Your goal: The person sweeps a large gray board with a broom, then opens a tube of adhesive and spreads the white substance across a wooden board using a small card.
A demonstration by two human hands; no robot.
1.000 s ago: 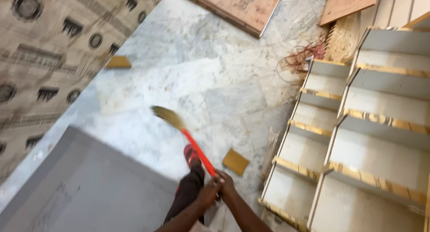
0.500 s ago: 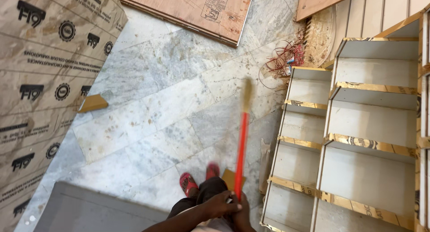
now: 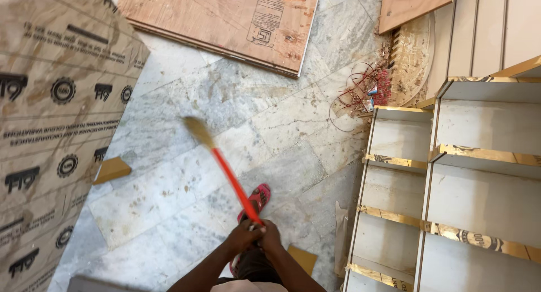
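Both hands grip the end of a red-handled broom (image 3: 225, 168): the left hand (image 3: 243, 235) and right hand (image 3: 270, 237) are clenched together around the handle. From there the broom slants up and left, its blurred straw head over the marble floor (image 3: 169, 196). A red sandal (image 3: 256, 199) lies just beside the handle, and a white shelf unit (image 3: 451, 185) lies to its right.

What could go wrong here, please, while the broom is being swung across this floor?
1. The broom, gripped at its end by both the left hand and right hand, could catch the tangle of red wire and drag it along.
2. A wide stroke might knock the white shelf unit with its gold edging.
3. The small cardboard piece and dust on the marble floor may be slippery under the red sandal.
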